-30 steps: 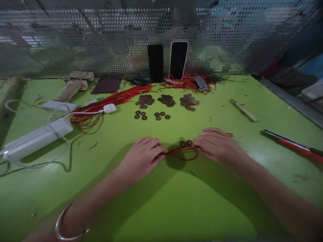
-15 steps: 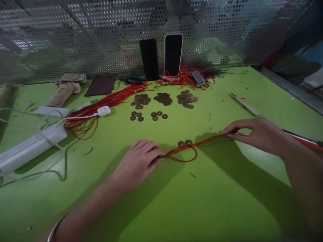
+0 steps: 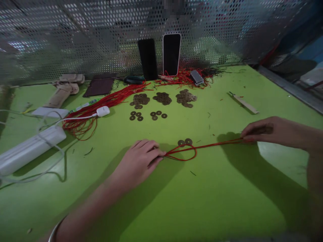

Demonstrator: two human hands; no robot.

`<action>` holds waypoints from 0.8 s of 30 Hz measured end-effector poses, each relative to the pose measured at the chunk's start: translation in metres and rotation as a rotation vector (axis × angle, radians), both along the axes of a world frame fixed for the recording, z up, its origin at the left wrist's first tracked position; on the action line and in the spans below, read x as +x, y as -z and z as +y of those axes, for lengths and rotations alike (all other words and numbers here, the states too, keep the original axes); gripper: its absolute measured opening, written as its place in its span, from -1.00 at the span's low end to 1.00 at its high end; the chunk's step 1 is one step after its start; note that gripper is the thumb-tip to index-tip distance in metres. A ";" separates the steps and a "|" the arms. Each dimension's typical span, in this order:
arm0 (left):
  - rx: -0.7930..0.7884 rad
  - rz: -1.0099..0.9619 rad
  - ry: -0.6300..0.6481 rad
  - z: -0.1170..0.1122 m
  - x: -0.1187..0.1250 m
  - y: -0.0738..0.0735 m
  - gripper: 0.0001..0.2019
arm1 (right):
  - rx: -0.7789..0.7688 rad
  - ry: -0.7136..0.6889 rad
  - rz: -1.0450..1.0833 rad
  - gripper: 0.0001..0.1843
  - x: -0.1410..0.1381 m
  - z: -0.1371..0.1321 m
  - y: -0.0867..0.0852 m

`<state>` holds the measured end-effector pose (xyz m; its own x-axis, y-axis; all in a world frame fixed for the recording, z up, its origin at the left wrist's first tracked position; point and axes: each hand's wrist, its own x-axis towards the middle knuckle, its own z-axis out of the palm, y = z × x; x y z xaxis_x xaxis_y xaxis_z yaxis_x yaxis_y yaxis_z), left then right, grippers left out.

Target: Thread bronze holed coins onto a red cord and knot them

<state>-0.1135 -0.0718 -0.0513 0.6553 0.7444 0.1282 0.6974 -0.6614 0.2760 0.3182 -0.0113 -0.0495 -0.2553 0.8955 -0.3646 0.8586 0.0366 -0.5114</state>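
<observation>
Low over the green table, my left hand pinches one end of a red cord, which makes a loop just right of the fingertips. My right hand is closed on the cord's other part, drawn out straight to the right. Two round brown coins with holes, a left coin and a right coin, lie side by side at the loop's far edge. What sits inside each pinch is mostly hidden by the fingers.
Behind are coin piles and small coin groups. A bundle of red cords, a white charger and a power strip lie left. Two phones, one black, one white-edged, lean at the back. A craft knife-like tool lies right.
My right hand has slid to the right, and the straight stretch of red cord between the hands is longer. My left hand stays in place with the loop beside it.
</observation>
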 end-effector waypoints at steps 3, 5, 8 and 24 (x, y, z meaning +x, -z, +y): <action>-0.030 0.024 0.012 0.000 -0.001 -0.001 -0.78 | 0.169 0.081 -0.214 -0.71 -0.004 -0.002 -0.002; -0.043 0.035 0.013 0.000 -0.002 -0.002 -0.78 | 0.322 0.113 -0.298 -0.72 -0.018 -0.004 -0.006; -0.074 0.045 0.026 0.001 -0.004 -0.005 -0.76 | 0.513 0.039 -0.170 -0.79 -0.053 -0.009 -0.009; -0.181 0.019 0.070 0.009 -0.016 -0.011 -0.79 | 0.555 -0.424 -0.064 -0.75 -0.132 -0.018 0.018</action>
